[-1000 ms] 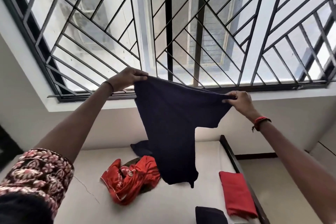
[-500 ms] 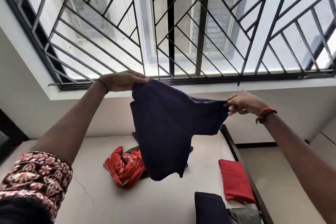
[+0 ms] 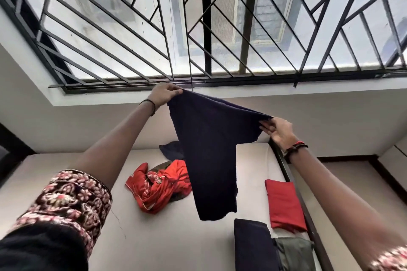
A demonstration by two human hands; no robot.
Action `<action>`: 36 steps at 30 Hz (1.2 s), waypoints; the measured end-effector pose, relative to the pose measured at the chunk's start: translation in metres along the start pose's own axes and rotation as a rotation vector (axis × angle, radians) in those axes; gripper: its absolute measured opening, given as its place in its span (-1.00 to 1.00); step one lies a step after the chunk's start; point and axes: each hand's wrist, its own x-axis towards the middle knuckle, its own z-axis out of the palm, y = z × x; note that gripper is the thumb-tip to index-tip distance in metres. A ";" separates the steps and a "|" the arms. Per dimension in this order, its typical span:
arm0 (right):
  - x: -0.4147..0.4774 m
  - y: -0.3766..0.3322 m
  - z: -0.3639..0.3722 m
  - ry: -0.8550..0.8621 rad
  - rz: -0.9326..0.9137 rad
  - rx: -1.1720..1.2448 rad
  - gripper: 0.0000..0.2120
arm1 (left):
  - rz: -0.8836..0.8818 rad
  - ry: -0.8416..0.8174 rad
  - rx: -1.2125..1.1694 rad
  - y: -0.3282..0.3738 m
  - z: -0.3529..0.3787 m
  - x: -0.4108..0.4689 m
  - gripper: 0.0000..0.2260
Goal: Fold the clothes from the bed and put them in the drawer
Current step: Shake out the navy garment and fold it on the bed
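daylit barred window (image 3: 220,28) above a pale wall (image 3: 341,121).

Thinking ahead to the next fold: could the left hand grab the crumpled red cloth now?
Probably not yet: the left hand grips the raised dark garment, though the red cloth lies uncovered below.

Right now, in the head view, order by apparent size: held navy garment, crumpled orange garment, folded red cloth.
1. navy garment, largest, though held nearer the camera.
2. orange garment, partly hidden behind it.
3. red cloth, smallest.
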 end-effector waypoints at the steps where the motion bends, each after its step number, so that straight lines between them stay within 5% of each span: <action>1: 0.003 -0.004 0.002 0.016 -0.036 0.054 -0.77 | 0.018 0.037 -0.006 0.005 0.004 0.005 -0.80; 7: 0.005 -0.045 0.011 0.039 -0.251 0.256 -0.83 | 0.127 0.169 -0.168 0.044 0.004 0.016 -0.87; 11: -0.016 -0.031 0.002 0.067 -0.305 0.252 -0.81 | 0.173 0.075 -0.236 0.018 0.005 0.000 -0.89; 17: -0.054 0.096 -0.054 0.181 -0.296 0.039 -0.70 | 0.141 -0.028 -0.109 -0.115 0.043 -0.074 -0.83; 22: -0.083 0.259 -0.133 0.147 -0.180 -0.550 -0.66 | 0.091 -0.135 0.066 -0.261 0.090 -0.170 -0.84; 26: -0.115 0.368 -0.189 -0.059 -0.167 -1.153 -0.50 | -0.111 -0.298 0.176 -0.379 0.123 -0.258 -0.83; 28: -0.133 0.410 -0.208 -0.216 -0.103 -1.328 -0.59 | -0.224 -0.379 0.232 -0.425 0.134 -0.305 -0.81; 33: -0.176 0.493 -0.240 -0.596 0.235 -1.559 -0.72 | -0.451 -0.482 0.250 -0.506 0.163 -0.410 -0.75; 36: -0.196 0.535 -0.266 -0.889 0.223 -1.589 -0.71 | -0.555 -0.464 0.220 -0.538 0.176 -0.451 -0.64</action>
